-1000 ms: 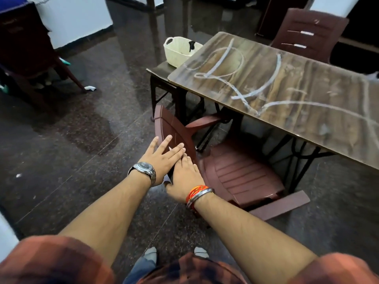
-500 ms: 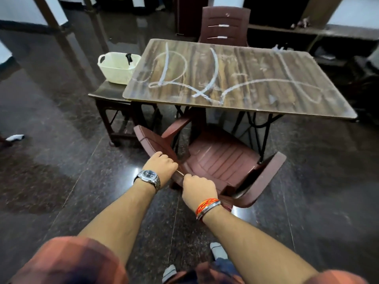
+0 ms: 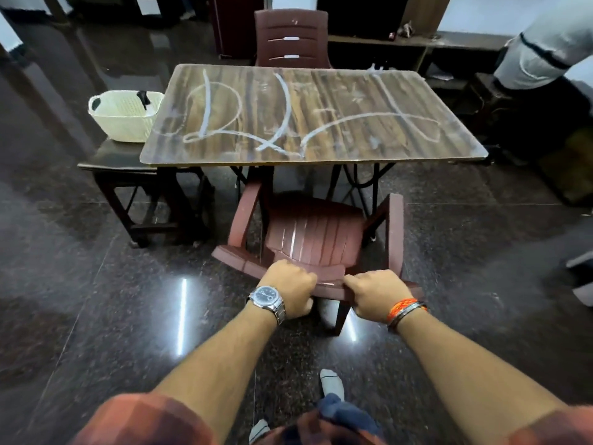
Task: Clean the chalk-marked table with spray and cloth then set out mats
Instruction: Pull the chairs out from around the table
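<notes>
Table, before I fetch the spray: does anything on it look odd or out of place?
Yes: white chalk marks loop and cross over most of the table top, like scribbles. Nothing looks spilled or broken. The near chair sits partly under it, its backrest gripped by the left hand and right hand.

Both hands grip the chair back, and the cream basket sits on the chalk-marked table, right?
No: head view shows the cream basket on the dark side table beside the chalk-marked table. Left hand and right hand do grip the chair back.
</notes>
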A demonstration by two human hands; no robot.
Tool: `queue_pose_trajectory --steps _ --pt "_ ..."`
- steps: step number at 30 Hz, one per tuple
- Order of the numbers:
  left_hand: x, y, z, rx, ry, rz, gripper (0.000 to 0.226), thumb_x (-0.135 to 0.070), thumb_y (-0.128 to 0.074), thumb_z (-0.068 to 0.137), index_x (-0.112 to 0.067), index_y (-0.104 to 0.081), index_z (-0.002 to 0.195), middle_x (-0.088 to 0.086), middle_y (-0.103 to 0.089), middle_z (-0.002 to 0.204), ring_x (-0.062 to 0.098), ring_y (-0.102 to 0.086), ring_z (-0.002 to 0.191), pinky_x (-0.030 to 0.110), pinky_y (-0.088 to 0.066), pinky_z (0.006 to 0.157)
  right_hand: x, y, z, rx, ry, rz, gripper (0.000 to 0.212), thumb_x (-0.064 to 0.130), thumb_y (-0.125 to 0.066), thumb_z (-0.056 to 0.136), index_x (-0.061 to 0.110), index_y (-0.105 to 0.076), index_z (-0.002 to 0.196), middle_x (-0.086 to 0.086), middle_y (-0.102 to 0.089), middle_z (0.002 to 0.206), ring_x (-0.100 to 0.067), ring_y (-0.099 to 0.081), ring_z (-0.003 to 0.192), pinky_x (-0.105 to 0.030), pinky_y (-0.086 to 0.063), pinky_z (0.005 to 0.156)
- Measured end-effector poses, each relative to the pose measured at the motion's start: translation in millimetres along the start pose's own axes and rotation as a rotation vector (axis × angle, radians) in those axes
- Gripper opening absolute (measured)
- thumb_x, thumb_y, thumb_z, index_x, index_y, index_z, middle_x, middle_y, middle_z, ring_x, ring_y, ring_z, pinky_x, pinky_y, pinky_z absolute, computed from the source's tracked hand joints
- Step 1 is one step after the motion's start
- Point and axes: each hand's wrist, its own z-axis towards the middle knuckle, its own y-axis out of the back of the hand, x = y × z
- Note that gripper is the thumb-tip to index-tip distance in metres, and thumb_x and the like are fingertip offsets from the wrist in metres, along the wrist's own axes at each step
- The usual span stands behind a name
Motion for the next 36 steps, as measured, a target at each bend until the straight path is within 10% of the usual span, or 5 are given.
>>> queue_pose_trajectory --steps 7,14,21,27,36 --pt "13 -2 15 0.147 0.124 -0.02 0.032 -0.034 -0.058 0.078 -0.021 -0.063 0.107 0.005 -0.069 0.112 0.032 -0.067 0.101 0.037 -0.051 0.079 9 -3 3 -0.034 -0.074 0.094 0.029 0.032 -0.056 0.079 0.016 -0.055 0.103 -0.008 -0.065 0.105 -0.034 -0.064 0.095 -0.036 -0.048 0.073" --pt "-11 7 33 0.156 0.197 -0.031 0.03 -0.031 -0.057 0.085 -0.018 -0.061 0.112 0.009 -0.067 0.116 0.035 -0.067 0.103 0.039 -0.051 0.08 -26 -14 12 -0.117 0.033 -0.003 0.026 0.027 -0.076 0.05 0.019 -0.057 0.066 -0.001 -0.063 0.059 -0.026 -0.063 0.049 -0.026 -0.038 0.039" --pt "-40 21 86 0.116 0.158 -0.088 0.028 -0.027 -0.057 0.084 -0.017 -0.06 0.11 0.009 -0.068 0.112 0.034 -0.067 0.1 0.039 -0.05 0.077 -93 -13 16 -0.057 0.01 0.034 0.024 0.022 -0.046 0.086 0.017 -0.056 0.108 -0.001 -0.063 0.107 -0.029 -0.061 0.099 -0.035 -0.045 0.07" --pt "-24 15 97 0.132 0.214 -0.056 0.028 -0.029 -0.057 0.085 -0.018 -0.057 0.111 0.007 -0.067 0.115 0.034 -0.066 0.103 0.039 -0.051 0.08 -111 -16 34 -0.168 0.116 -0.049 0.027 0.021 -0.076 0.048 0.018 -0.056 0.066 0.001 -0.06 0.057 -0.023 -0.061 0.048 -0.025 -0.035 0.036" --pt "-35 19 131 0.094 0.188 0.001 0.022 -0.02 -0.051 0.091 -0.014 -0.056 0.112 0.009 -0.068 0.112 0.035 -0.068 0.098 0.039 -0.05 0.076 -149 -22 46 -0.217 0.126 -0.065 0.032 0.024 -0.082 0.042 0.021 -0.056 0.061 0.004 -0.056 0.051 -0.018 -0.055 0.041 -0.021 -0.023 0.036"
